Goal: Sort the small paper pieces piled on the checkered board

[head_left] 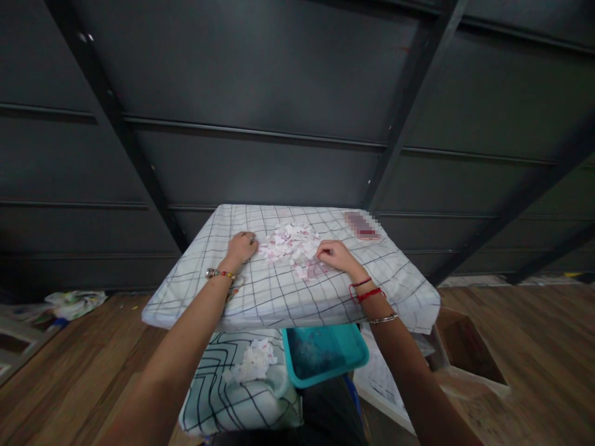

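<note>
A loose pile of small white pieces with pink marks (pixel 290 244), like paper scraps or labels, lies on a table covered with a white checked cloth (pixel 274 303). At the pile's left edge rests my left hand (pixel 242 247), its fingers curled in; whatever may be in them is hidden. My right hand (pixel 335 255) is at the pile's right edge, thumb and fingertips pinched together just above a few pieces. What it pinches is too small to make out.
A teal plastic tub (pixel 325 356) sits below the table's front edge, above my lap. Left of it, more white pieces (pixel 255 359) lie on a patterned cushion or cloth (pixel 242 402). A blurred reddish item (pixel 362 225) lies at the table's back right. An open cardboard box (pixel 469 347) stands right, on the floor.
</note>
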Demonstrator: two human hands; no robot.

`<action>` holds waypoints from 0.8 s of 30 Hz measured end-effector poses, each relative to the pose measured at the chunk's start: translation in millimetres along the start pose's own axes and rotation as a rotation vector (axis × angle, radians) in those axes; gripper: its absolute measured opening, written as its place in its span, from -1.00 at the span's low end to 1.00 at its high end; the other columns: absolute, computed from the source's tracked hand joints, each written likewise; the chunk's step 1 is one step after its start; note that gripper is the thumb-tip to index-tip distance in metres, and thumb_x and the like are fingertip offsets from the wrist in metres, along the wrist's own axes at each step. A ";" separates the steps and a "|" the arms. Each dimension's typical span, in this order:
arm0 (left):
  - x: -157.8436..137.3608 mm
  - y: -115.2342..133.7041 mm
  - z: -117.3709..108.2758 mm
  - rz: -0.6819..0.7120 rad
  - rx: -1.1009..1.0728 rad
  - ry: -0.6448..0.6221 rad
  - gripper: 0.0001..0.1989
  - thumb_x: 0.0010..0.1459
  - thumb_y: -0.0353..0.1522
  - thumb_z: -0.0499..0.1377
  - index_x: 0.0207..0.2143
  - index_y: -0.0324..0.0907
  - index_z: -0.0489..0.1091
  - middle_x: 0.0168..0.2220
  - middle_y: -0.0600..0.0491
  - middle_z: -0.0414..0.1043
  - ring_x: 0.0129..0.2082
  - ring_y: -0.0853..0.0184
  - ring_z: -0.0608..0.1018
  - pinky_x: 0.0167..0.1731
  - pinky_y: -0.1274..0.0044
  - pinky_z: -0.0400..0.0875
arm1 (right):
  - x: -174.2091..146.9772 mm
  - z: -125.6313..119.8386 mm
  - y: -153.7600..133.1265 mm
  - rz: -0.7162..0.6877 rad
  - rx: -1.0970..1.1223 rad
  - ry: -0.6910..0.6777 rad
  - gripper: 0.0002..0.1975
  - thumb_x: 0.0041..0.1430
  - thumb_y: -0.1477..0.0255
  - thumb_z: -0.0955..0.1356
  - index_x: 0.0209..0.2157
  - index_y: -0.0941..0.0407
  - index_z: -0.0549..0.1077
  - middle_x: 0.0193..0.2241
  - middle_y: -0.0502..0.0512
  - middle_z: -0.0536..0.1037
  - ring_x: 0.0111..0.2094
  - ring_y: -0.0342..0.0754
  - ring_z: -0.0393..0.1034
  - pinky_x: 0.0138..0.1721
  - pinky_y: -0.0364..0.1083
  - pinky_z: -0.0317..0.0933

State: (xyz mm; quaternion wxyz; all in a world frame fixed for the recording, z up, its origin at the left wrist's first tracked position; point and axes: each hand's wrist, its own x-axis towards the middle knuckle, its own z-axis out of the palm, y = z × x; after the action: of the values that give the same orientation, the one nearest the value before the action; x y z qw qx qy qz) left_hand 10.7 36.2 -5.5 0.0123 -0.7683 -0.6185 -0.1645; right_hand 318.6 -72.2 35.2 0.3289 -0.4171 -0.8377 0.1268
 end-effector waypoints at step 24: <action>1.3 -3.0 4.0 0.010 -0.026 0.007 -0.58 0.12 -0.28 -0.02 -0.02 -0.20 0.38 -0.01 -0.06 0.41 0.03 0.21 0.39 0.00 0.45 0.29 | -0.9 -2.5 -3.4 0.011 0.029 -0.003 -0.83 -0.08 0.61 0.23 -0.60 0.16 0.42 -0.57 -0.02 0.42 -0.47 -0.15 0.29 -0.37 -0.19 0.12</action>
State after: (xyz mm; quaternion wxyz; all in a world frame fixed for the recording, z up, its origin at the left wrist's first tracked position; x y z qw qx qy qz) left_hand 9.0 39.1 -9.5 0.0054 -0.7709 -0.6124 -0.1752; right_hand 318.5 -75.1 38.4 0.3329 -0.4167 -0.8340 0.1413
